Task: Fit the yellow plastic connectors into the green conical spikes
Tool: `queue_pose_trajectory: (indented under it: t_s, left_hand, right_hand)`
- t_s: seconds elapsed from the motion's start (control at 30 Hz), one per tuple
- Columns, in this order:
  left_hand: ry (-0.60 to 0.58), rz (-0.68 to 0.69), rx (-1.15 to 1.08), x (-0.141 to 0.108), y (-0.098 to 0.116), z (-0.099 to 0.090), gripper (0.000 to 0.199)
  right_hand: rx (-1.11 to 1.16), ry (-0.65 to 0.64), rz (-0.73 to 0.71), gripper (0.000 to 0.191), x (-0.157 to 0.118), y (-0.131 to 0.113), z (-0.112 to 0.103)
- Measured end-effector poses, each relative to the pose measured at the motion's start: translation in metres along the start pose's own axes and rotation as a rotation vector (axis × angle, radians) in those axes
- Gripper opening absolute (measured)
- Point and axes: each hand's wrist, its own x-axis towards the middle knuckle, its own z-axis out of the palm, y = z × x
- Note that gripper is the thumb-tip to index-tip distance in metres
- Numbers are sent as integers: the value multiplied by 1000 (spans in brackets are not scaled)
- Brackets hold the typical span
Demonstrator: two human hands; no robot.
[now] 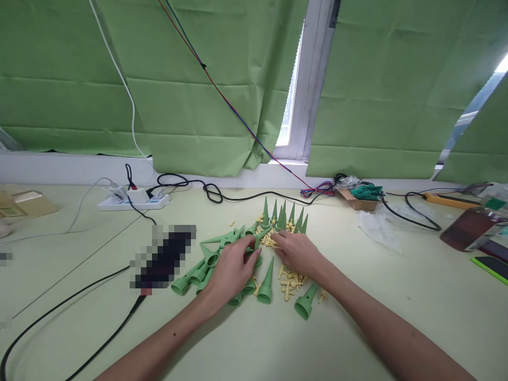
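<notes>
Several green cones point(265, 286) lie in a loose pile on the pale table, mostly on the left. Behind my hands, several more green cones point(265, 214) stand upright with their tips up. Small yellow pieces point(289, 283) are heaped beside and below my right hand, with more between the cones. My left hand point(234, 264) is closed on a green cone at the pile's right side, thumb and fingers around it. Fingers bent together, my right hand point(297, 254) is over the yellow pieces near the standing cones; what its fingertips hold, if anything, is hidden.
A white power strip point(135, 201) with plugs and black cables lies at the back left. A small cardboard box point(359, 201) with green material sits at the back right, near plastic film point(379, 227). A bottle of dark red liquid point(472, 227) and a green-edged phone point(492, 268) are far right.
</notes>
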Motion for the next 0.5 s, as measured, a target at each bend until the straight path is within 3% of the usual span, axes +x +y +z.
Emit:
queue_pose_trajectory:
  t_s: [0.5]
  left_hand:
    - [16, -43, -21, 0, 6, -2, 24]
  right_hand:
    - [13, 3, 15, 4, 1, 3, 9]
